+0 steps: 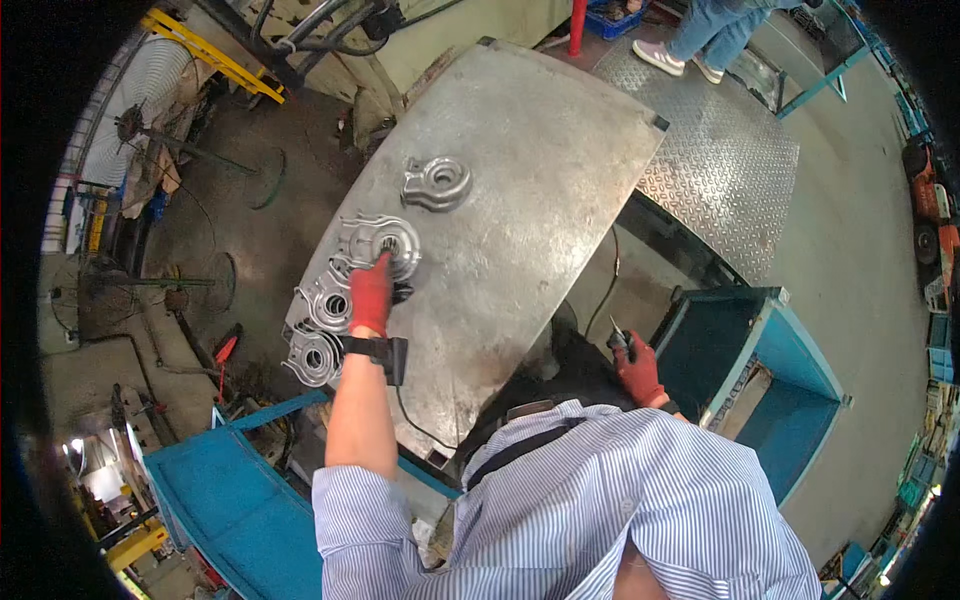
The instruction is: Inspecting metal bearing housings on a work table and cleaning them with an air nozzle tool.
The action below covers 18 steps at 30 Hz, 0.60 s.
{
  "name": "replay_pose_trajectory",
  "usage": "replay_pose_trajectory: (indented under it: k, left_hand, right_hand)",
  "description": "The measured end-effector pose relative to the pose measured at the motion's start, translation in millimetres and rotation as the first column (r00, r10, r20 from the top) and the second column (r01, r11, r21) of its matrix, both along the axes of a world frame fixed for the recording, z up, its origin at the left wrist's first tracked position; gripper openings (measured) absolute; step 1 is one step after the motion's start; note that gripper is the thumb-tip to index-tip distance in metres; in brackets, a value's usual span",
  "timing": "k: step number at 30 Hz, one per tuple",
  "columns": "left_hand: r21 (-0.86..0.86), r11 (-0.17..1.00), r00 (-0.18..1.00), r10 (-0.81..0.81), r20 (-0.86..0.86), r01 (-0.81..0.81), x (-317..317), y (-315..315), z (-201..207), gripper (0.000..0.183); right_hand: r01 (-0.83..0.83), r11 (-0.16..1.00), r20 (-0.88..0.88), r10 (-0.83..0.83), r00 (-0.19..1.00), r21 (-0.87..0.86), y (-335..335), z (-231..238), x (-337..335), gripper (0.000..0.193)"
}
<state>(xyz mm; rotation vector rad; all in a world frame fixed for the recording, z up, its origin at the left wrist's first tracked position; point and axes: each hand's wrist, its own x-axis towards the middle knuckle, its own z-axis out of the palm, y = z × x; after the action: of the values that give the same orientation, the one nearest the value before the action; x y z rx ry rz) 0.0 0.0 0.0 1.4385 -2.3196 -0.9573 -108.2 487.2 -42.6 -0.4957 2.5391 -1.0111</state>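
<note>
My left hand [371,295], in a red glove with dark fingertips, reaches over a stack of round, ring-shaped metal parts [404,238]. Its index finger touches the stack near the centre hole; the thumb stands apart from it. No firm hold on a part shows. Below lie more stacked ring parts [328,304] and another group [312,358] at the table's left edge. A separate ring part [437,184] sits farther up the metal table [520,210]. My right hand [641,374], also gloved in red, is closed round a small tool with a thin pointed tip [617,331], off the table's right side.
Blue metal bins stand at the lower left [225,500] and the right [790,360]. A dark hose [612,270] hangs beside the table. Beyond is a raised tread-plate platform [715,160], where another person's legs [700,45] show. Floor fans [140,125] stand at left.
</note>
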Motion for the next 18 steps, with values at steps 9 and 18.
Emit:
replay_pose_trajectory:
  k: [9,18]
  left_hand:
    - [-0.329,0.852,0.775,-0.132,0.618,0.408,-7,-63,0,0.045]
    - [-0.298,0.900,0.917,-0.211,0.338,0.317,-176,63,82,0.064]
  right_hand:
    - [-0.006,1.000,-0.131,0.008,0.991,0.019,18,-30,-69,0.027]
    - [-0.033,0.998,0.086,0.028,0.996,0.053,11,-12,-101,0.045]
